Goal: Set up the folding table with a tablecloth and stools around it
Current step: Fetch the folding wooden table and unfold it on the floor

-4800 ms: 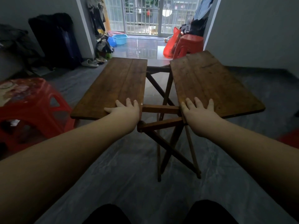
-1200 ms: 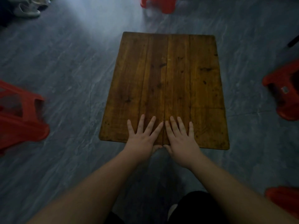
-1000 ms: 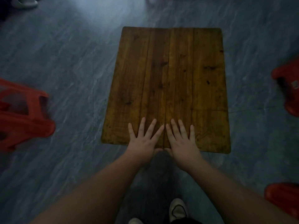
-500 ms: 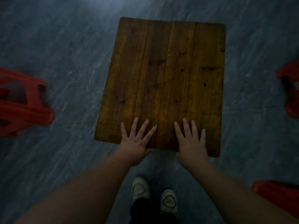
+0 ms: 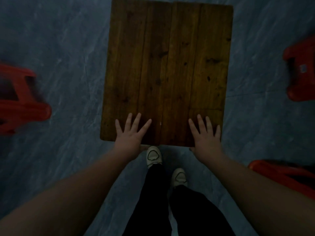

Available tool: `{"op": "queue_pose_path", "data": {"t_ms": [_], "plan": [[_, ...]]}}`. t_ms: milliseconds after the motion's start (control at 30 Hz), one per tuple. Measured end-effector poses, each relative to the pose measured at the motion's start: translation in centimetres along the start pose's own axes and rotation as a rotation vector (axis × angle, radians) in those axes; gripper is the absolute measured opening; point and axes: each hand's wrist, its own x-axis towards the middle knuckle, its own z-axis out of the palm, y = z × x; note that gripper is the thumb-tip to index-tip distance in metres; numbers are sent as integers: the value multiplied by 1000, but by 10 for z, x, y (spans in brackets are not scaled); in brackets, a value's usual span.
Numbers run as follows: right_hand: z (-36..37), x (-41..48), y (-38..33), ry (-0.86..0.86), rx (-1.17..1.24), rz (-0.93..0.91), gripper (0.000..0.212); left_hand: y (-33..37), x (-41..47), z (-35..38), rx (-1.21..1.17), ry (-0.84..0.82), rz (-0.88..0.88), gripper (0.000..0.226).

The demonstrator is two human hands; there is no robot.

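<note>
Left hand [image 5: 129, 138] and right hand [image 5: 204, 138] are lying flat, fingers spread, grasping nothing, at the folding table [image 5: 170, 65] top's near edge. Red stools [image 5: 22, 106] flanking it are running off frame; the white sticker [image 5: 303, 68] on one is proving illegible.

A grey-blue marbled floor [image 5: 68, 48] fills the view, with a thin seam [image 5: 252, 94] crossing it at the right. One white shoe [image 5: 154, 155] stands ahead of the other shoe [image 5: 179, 178], both below black trouser legs [image 5: 187, 210].

Very dim, bluish cast, soft focus, blurred curved edges
</note>
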Motion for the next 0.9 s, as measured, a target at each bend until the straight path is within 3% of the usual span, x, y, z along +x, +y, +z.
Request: {"op": "queue_pose_path", "data": {"t_ms": [267, 900], "plan": [[1, 7, 9, -23, -40, -38, 115, 18, 18, -4, -66, -73, -101, 121], [-34, 52, 59, 25, -61, -176, 111, 50, 52, -29, -88, 14, -230, 119]]}}
